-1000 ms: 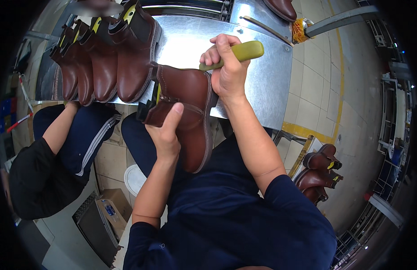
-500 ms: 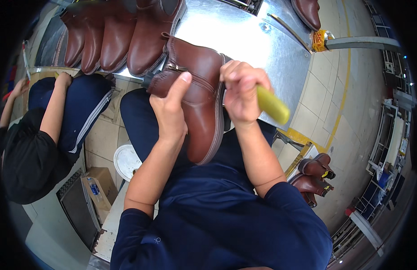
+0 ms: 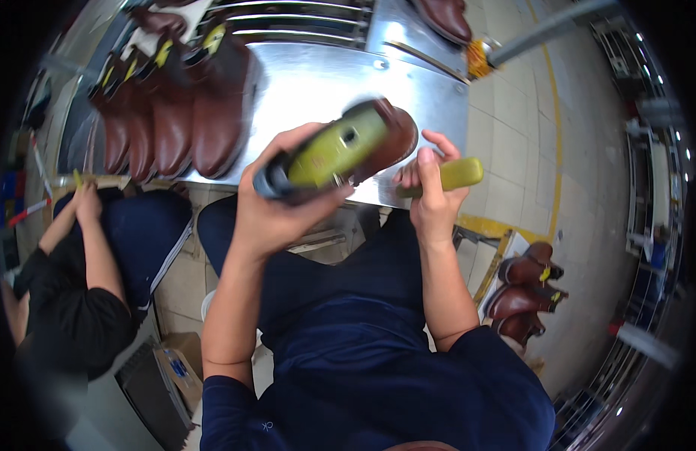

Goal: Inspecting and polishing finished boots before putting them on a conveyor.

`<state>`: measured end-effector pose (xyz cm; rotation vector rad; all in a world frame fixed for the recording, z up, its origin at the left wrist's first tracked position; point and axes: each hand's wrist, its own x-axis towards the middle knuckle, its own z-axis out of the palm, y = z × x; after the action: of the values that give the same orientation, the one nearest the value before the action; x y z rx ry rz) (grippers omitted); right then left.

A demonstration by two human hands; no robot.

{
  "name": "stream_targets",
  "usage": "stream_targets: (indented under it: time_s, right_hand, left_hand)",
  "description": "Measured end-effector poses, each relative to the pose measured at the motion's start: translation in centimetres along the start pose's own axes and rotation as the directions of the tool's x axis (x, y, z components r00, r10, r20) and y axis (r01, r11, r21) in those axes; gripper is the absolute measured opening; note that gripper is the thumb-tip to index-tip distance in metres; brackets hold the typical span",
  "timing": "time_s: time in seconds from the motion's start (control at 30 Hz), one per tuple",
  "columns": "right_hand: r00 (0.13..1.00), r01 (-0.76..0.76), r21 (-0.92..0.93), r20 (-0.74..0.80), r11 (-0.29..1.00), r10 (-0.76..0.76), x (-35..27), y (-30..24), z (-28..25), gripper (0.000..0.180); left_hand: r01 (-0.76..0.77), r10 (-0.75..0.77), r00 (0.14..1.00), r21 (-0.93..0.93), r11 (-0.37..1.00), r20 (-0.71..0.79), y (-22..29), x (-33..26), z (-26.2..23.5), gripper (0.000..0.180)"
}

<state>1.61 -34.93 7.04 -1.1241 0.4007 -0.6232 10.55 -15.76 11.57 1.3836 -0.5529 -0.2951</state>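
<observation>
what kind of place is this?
Likely a footwear factory or workshop: a row of similar brown boots stands on a metal table, the person's left hand holds another boot, and a yellow line marks the tiled floor.

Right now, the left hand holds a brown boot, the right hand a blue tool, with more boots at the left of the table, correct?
Not quite: the head view shows the tool in the right hand is yellow-green, not blue. The left hand does hold a brown boot, with more boots at the left of the table.
</observation>
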Motion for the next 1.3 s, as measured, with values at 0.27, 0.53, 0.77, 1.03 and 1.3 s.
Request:
stream_targets:
  time_s: [0.27,0.53,0.77,1.03,1.3]
  right_hand:
    - [0.999,-0.032,0.363,-0.026,0.931,0.044,1.8,-2.2,-7.1,0.021]
    - [0.996,-0.088,0.488,0.071,0.868,0.061,2.5,0.0,-8.4,0.030]
    - [0.985,-0.170,0.563,0.105,0.809,0.134,4.5,1.3,-6.7,0.033]
    - [0.959,-0.252,0.256,0.193,0.933,0.206,6.1,-1.3,-3.3,0.026]
    - [0.942,-0.284,0.180,0.235,0.942,0.239,7.6,-0.5,2.8,0.022]
  left_hand:
    - [-0.380,-0.090,0.835,0.688,0.618,0.543,0.0,-0.4,1.7,0.059]
    - [-0.260,-0.102,0.911,0.747,0.612,0.400,-1.6,-1.9,2.0,0.059]
    - [-0.224,-0.115,0.920,0.745,0.629,0.374,-1.5,-1.6,1.9,0.057]
    - [-0.224,-0.137,0.905,0.724,0.653,0.404,-1.6,-1.9,1.0,0.060]
    - [-0.278,-0.112,0.890,0.721,0.635,0.442,-2.0,-2.9,0.0,0.064]
